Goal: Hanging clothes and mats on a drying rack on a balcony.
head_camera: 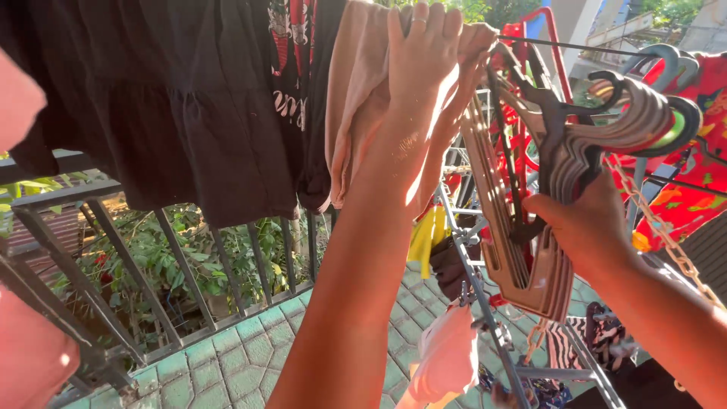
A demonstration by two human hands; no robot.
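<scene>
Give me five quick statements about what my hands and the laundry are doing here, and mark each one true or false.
1. The left hand grips a pale pink cloth up at the clothesline. True.
2. The right hand holds a single blue hanger. False: it holds a thick stack of brownish hangers.
3. A black garment hangs to the left of the pink cloth. True.
4. The ground below is bare soil. False: it is green paving tile.
5. A metal railing runs below the hanging clothes, with green plants behind it. True.
</scene>
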